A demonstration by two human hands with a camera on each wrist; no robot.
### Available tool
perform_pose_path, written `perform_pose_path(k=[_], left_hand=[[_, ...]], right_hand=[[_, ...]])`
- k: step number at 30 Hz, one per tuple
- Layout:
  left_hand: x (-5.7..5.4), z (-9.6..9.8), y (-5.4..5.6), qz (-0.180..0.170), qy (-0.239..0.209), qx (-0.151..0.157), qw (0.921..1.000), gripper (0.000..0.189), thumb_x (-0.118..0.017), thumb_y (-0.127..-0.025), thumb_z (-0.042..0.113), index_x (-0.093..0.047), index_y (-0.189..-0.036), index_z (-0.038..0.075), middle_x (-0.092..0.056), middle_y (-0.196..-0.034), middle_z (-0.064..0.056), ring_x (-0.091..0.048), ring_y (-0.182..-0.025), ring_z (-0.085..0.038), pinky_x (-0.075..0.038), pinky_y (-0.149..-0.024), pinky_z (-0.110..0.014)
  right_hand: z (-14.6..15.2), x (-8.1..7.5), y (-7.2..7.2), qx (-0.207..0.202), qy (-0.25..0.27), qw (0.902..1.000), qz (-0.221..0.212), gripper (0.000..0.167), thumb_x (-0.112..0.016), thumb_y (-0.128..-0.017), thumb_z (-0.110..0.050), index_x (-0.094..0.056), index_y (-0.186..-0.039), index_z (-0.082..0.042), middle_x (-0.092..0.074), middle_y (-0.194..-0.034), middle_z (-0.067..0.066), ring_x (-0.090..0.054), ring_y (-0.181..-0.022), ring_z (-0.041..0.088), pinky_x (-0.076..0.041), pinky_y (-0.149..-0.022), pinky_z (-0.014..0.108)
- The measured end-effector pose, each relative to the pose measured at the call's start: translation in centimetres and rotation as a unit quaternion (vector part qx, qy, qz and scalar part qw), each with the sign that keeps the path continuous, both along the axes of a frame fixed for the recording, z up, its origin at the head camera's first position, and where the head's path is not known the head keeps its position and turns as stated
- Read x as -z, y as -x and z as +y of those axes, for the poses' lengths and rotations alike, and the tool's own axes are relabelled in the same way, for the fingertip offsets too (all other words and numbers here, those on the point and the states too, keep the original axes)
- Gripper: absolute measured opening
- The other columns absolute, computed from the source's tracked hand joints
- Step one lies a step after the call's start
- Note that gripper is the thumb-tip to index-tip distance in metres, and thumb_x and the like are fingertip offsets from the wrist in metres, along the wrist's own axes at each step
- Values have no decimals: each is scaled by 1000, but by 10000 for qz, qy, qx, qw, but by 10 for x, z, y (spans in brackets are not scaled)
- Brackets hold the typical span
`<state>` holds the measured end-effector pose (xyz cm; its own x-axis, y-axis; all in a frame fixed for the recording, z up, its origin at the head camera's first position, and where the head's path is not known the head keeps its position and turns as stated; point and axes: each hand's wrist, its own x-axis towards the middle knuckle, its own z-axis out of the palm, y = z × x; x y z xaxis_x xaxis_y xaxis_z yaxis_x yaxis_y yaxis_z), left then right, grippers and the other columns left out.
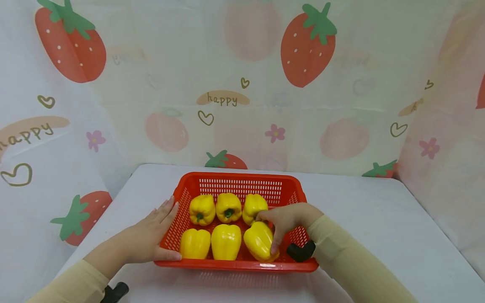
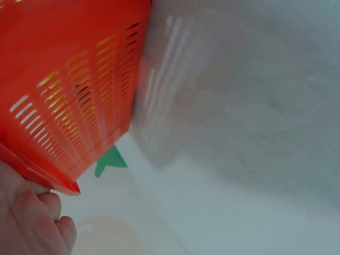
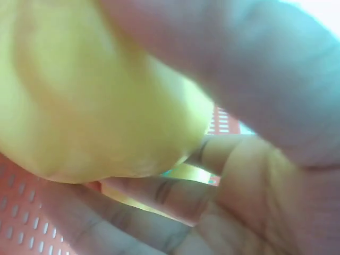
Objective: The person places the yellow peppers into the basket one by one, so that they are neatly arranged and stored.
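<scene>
A red perforated plastic basket [image 1: 236, 265] stands on the white table with several yellow bell peppers in two rows. My right hand [image 1: 288, 219] grips the front-right bell pepper [image 1: 259, 240], thumb at its near end and fingers on its far side. That pepper lies tilted, unlike the upright ones beside it. In the right wrist view the held pepper fills the upper left, with fingers [image 3: 159, 196] curled beneath it. My left hand [image 1: 149, 235] rests on the basket's left rim, fingers extended along it and thumb on the front corner. The left wrist view shows the basket's slotted outer wall.
In the back row sit a left pepper [image 1: 202, 209], a middle pepper [image 1: 229, 206] and a right pepper [image 1: 254, 206]. Two more stand in front: a left one [image 1: 195, 244] and a middle one [image 1: 226, 242]. A strawberry-patterned cloth [image 1: 235, 134] hangs behind the table [image 1: 360, 219].
</scene>
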<state>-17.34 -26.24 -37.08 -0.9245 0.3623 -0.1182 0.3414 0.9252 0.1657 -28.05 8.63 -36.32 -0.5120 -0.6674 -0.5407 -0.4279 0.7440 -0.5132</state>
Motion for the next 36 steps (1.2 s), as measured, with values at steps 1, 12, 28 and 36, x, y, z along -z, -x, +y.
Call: perform_pose_path(k=[1, 12, 28, 36], left_hand=[[0, 0, 0, 2, -6, 2, 10000, 121, -53, -63, 79, -10, -146, 3, -3, -152, -17, -11, -138, -35, -17, -109, -51], [1, -1, 1, 54, 40, 35, 10000, 121, -52, -63, 80, -10, -146, 3, -1, -152, -17, -10, -138, -35, -16, -109, -52], [-2, 1, -1, -7, 9, 6, 10000, 121, -53, -62, 80, -10, -146, 3, -1, -152, -17, -10, -138, -36, -16, -108, -52], [-3, 1, -1, -46, -2, 5, 10000, 121, -54, -62, 79, -10, -146, 2, -2, -152, -17, -11, -137, -36, -17, -108, -53]], right_hand=[[0, 2, 0, -2, -46, 10000, -3, 64, -82, -61, -37, -47, -114, -28, -52, -103, -9, -48, -101, 11, -45, -89, 31], [2, 9, 3, 221, -413, 9988, -124, 76, -83, -59, -38, -48, -126, -28, -50, -109, -13, -42, -109, 12, -41, -96, 40], [3, 11, 5, 260, -140, 9994, -204, 63, -79, -65, -39, -52, -120, -26, -52, -111, -11, -45, -108, 12, -42, -96, 36], [3, 12, 5, 262, 145, 9993, -207, 49, -79, -68, -27, -55, -110, -29, -54, -105, -11, -48, -103, 12, -45, -91, 33]])
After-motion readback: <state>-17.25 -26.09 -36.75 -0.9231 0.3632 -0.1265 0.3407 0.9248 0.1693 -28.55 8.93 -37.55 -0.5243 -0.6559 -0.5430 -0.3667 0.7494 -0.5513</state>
